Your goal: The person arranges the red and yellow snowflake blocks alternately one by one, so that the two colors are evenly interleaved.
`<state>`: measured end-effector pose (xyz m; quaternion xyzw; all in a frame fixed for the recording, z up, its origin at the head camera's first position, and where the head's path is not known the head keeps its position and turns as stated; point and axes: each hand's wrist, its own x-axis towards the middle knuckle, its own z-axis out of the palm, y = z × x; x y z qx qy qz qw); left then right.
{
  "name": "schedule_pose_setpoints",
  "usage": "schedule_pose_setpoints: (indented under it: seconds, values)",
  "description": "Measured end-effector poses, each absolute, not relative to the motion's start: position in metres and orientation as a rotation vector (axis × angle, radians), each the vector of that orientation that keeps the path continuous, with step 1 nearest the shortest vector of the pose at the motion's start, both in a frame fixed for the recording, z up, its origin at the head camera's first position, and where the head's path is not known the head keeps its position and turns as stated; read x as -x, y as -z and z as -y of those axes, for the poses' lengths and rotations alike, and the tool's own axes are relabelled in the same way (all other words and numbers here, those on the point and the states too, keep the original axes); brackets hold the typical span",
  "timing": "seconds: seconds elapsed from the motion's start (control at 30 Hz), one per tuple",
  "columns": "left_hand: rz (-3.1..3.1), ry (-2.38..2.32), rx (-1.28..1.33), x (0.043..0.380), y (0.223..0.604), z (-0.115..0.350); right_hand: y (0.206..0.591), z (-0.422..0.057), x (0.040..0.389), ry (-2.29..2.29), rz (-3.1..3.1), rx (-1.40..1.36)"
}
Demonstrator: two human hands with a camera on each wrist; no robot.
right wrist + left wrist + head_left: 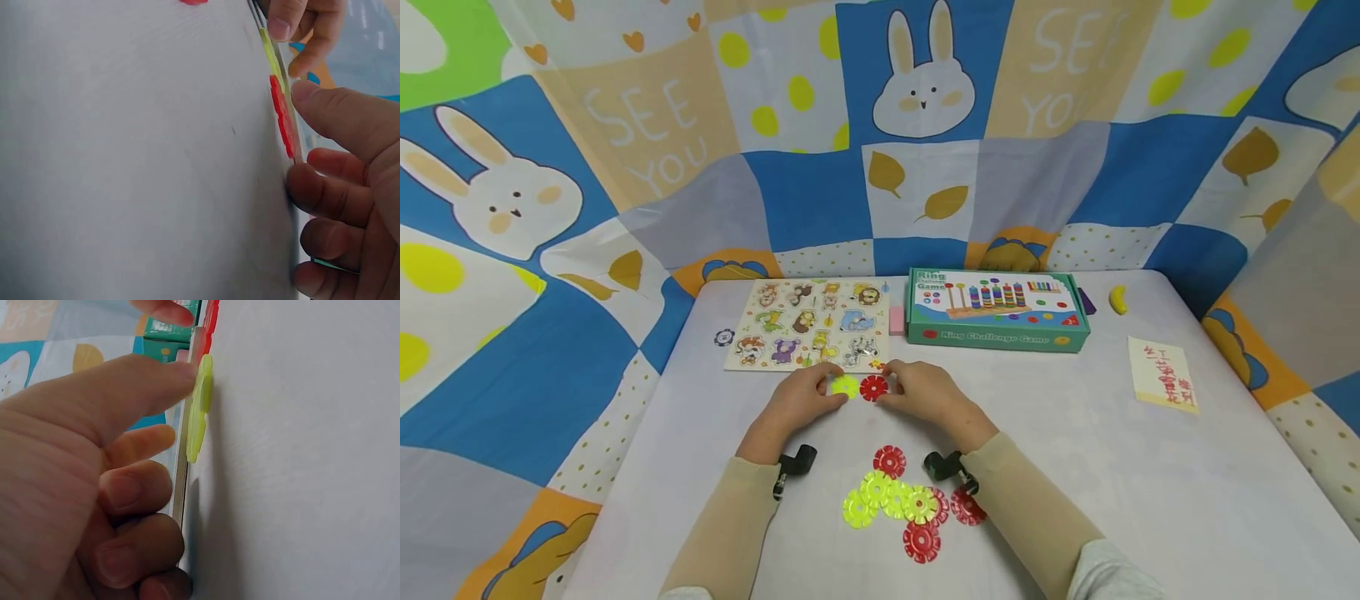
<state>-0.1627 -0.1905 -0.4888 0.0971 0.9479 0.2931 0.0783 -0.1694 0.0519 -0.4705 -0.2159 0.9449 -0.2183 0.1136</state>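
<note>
My left hand [800,395] pinches a yellow-green notched plastic disc [846,387] at its edge, between thumb and forefinger. Beside it, my right hand [929,393] holds a red notched disc [874,387] the same way. The two discs meet edge to edge just in front of the puzzle board. Both wrist views show them nearly edge-on: the yellow-green disc [200,412] by my left thumb, the red disc [283,119] between my right thumb and fingertip. Between my forearms lies a loose group of yellow-green discs [875,489] and red discs [922,542], some overlapping.
Behind my hands lies a wooden animal puzzle board [805,322]. A green Ring Challenge Game box [998,310] stands right of it, with a pink block [897,321] between. Farther right are a toy banana [1118,300] and a paper note [1162,374]. A patterned cloth [805,200] hangs behind the table.
</note>
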Motion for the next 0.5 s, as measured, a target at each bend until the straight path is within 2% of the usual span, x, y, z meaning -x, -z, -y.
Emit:
schedule_pose_setpoints:
  seconds: [0.5]
  values:
    - [-2.855,-0.754,-0.369,0.158,0.476,0.16,0.453,-0.081,0.142,0.655,-2.792,0.666]
